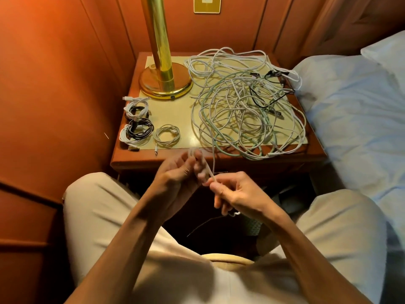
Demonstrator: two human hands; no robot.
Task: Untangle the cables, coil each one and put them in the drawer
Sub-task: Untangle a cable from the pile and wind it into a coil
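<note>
1. A white cable (213, 159) is held between both hands in front of the nightstand (219, 160), over the lap.
2. Left hand (175, 174): fingers curled, with small loops of the cable apparently gathered at the fingertips. The image is blurred there, so the loop count cannot be read.
3. Right hand (232, 191): thumb and forefinger are pinched on the cable just beside the left fingertips; the other fingers are loosely curled beneath. Whether the small white end seen under this hand belongs to the same cable cannot be told.
4. Key relation: from the pinch the free run of cable rises up and away, over the nightstand's front edge, into the tangled pile (245, 99). Its long axis lies near-vertical in the view, pointing away from the body. The pile lies ahead and to the right, so the right hand is the nearer one.
5. Judgement: coiling is under way; the next wrap would require slack to be drawn toward the body by the right hand. Snagging within the pile is a likely risk.
6. Finished coils (140, 126) are laid at the front-left of the top, beside the brass lamp base (165, 84). The drawer is not visible.
</note>
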